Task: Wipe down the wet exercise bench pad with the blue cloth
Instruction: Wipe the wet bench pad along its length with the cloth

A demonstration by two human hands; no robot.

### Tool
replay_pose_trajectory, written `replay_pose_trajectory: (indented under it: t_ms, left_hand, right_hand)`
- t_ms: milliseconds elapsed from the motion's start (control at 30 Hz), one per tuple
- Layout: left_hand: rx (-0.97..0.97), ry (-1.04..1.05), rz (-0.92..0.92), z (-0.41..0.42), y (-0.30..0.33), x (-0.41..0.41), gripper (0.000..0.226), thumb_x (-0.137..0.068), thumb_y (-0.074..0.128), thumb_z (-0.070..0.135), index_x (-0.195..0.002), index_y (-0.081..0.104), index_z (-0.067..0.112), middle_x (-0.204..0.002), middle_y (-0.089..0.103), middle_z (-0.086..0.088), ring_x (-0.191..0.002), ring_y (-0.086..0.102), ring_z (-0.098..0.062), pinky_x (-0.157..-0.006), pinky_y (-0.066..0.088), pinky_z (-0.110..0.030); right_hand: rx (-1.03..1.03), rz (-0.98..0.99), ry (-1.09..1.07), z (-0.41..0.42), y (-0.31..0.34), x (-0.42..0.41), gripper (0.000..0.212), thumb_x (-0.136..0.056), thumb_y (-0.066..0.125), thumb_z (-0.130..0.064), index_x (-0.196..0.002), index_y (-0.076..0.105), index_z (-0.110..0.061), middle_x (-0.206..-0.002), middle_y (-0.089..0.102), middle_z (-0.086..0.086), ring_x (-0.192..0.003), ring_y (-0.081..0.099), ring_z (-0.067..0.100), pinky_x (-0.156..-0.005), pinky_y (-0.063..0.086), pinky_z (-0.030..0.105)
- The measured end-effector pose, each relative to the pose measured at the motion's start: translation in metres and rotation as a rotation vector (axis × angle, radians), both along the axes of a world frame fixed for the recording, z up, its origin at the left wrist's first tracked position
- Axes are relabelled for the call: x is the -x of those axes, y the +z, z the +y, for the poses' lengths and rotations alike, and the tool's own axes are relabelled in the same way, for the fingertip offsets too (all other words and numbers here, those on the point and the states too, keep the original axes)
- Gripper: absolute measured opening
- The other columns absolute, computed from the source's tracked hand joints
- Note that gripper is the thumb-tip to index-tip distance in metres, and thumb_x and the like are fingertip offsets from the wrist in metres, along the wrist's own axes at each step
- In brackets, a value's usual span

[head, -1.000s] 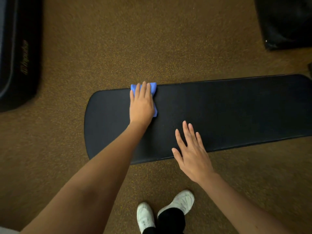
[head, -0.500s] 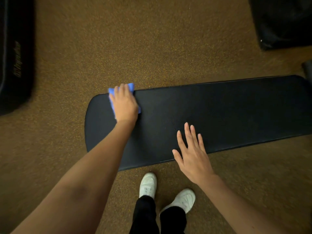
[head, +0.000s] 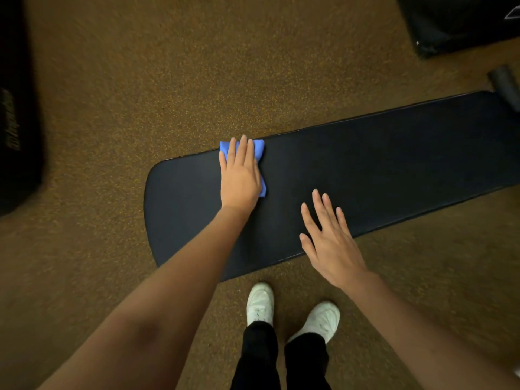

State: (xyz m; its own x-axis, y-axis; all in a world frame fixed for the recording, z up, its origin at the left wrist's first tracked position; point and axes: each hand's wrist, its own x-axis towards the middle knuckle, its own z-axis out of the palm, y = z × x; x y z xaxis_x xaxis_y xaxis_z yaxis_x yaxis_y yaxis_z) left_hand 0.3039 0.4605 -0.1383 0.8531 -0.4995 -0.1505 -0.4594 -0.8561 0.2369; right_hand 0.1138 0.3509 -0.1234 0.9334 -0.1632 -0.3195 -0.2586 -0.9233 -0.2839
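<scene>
A long black bench pad [head: 380,164] runs from the lower left to the upper right across the view. My left hand [head: 239,175] lies flat on a folded blue cloth [head: 259,149] and presses it against the pad near its far edge, toward the rounded left end. Only the cloth's corners show around the hand. My right hand [head: 329,237] rests over the pad's near edge with its fingers spread and nothing in it.
Speckled brown rubber flooring [head: 168,80] surrounds the pad. A black piece of equipment [head: 17,122] stands at the left edge, another black block [head: 455,21] at the top right, and a grey roller [head: 505,85] beside the pad's right end. My white shoes [head: 260,302] stand just below the pad.
My left hand first slid the cloth left toward the rounded end, and has now moved it back to the right along the far edge. The right hand has stayed in place.
</scene>
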Motion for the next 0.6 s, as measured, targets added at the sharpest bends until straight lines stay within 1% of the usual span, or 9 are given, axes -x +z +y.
replay_pose_trajectory:
  t_ms: [67, 133, 233, 333, 400, 433, 467, 567, 600]
  left_hand:
    - [-0.004, 0.005, -0.008, -0.021, 0.0, -0.002, 0.048, -0.099, 0.025, 0.015, -0.146, 0.02, 0.006, -0.155, 0.016, -0.009, -0.144, 0.005, -0.027, -0.115, 0.002, -0.043]
    - [-0.023, -0.055, -0.011, -0.04, 0.0, 0.0, 0.05, -0.098, 0.026, 0.013, -0.146, 0.016, 0.006, -0.156, 0.012, -0.009, -0.144, 0.003, -0.027, -0.116, 0.002, -0.044]
    - [-0.01, -0.129, 0.005, -0.047, 0.002, 0.016, 0.051, -0.097, 0.024, 0.014, -0.147, 0.014, 0.007, -0.156, 0.011, -0.009, -0.144, 0.003, -0.028, -0.115, 0.003, -0.045]
    - [-0.011, -0.252, 0.006, -0.016, 0.005, 0.053, 0.054, -0.092, 0.017, 0.017, -0.144, 0.024, 0.005, -0.152, 0.024, -0.013, -0.142, 0.017, -0.032, -0.114, 0.012, -0.046]
    - [-0.022, -0.308, -0.004, 0.01, 0.004, 0.065, 0.053, -0.091, 0.02, 0.018, -0.14, 0.034, 0.003, -0.147, 0.035, -0.015, -0.137, 0.028, -0.035, -0.11, 0.022, -0.05]
    - [-0.029, -0.314, -0.011, 0.019, 0.002, 0.065, 0.052, -0.092, 0.021, 0.018, -0.139, 0.036, 0.003, -0.146, 0.037, -0.015, -0.136, 0.031, -0.035, -0.109, 0.026, -0.051]
    - [-0.035, -0.3, -0.014, 0.022, 0.002, 0.062, 0.052, -0.093, 0.02, 0.02, -0.139, 0.035, 0.003, -0.147, 0.036, -0.014, -0.137, 0.029, -0.034, -0.109, 0.026, -0.051]
    - [-0.057, -0.143, 0.019, 0.005, 0.001, 0.056, 0.051, -0.096, 0.018, 0.022, -0.145, 0.023, 0.006, -0.153, 0.021, -0.011, -0.143, 0.012, -0.03, -0.115, 0.01, -0.046]
    - [-0.054, -0.07, 0.017, -0.004, 0.001, 0.059, 0.051, -0.096, 0.02, 0.02, -0.145, 0.021, 0.006, -0.154, 0.02, -0.011, -0.143, 0.01, -0.03, -0.115, 0.007, -0.046]
  right_hand:
    - [-0.018, -0.009, -0.018, 0.002, 0.0, 0.0, 0.058, -0.095, 0.023, -0.038, -0.146, 0.024, -0.011, -0.157, 0.0, 0.012, -0.144, -0.002, 0.026, -0.113, 0.005, 0.042]
    - [-0.037, -0.026, -0.042, 0.002, -0.001, 0.0, 0.059, -0.095, 0.019, -0.04, -0.145, 0.026, -0.011, -0.157, 0.0, 0.013, -0.144, -0.003, 0.026, -0.113, 0.006, 0.042]
    - [-0.035, -0.018, -0.116, -0.006, -0.002, 0.003, 0.055, -0.097, 0.029, -0.037, -0.146, 0.023, -0.012, -0.156, -0.004, 0.014, -0.143, -0.006, 0.028, -0.114, 0.005, 0.041]
    - [-0.021, 0.004, -0.142, -0.018, 0.0, 0.007, 0.057, -0.095, 0.032, -0.037, -0.147, 0.02, -0.017, -0.156, -0.006, 0.014, -0.143, -0.008, 0.029, -0.114, 0.003, 0.042]
    - [-0.028, 0.016, -0.127, -0.021, 0.001, 0.007, 0.057, -0.096, 0.032, -0.038, -0.148, 0.018, -0.018, -0.156, -0.008, 0.013, -0.143, -0.01, 0.028, -0.114, 0.002, 0.042]
    - [-0.036, 0.025, -0.126, -0.021, 0.002, 0.006, 0.057, -0.096, 0.032, -0.038, -0.148, 0.017, -0.019, -0.156, -0.01, 0.013, -0.143, -0.011, 0.028, -0.114, 0.001, 0.041]
    - [-0.043, 0.033, -0.129, -0.02, 0.003, 0.005, 0.057, -0.097, 0.032, -0.038, -0.148, 0.015, -0.019, -0.156, -0.012, 0.013, -0.142, -0.013, 0.028, -0.114, 0.001, 0.041]
    - [-0.058, 0.03, -0.137, -0.021, 0.004, 0.005, 0.056, -0.098, 0.029, -0.038, -0.148, 0.014, -0.021, -0.156, -0.014, 0.011, -0.142, -0.015, 0.026, -0.115, 0.001, 0.041]
    - [-0.07, 0.025, -0.139, -0.022, 0.005, 0.006, 0.055, -0.098, 0.028, -0.038, -0.148, 0.014, -0.021, -0.156, -0.013, 0.01, -0.142, -0.015, 0.025, -0.115, 0.0, 0.04]
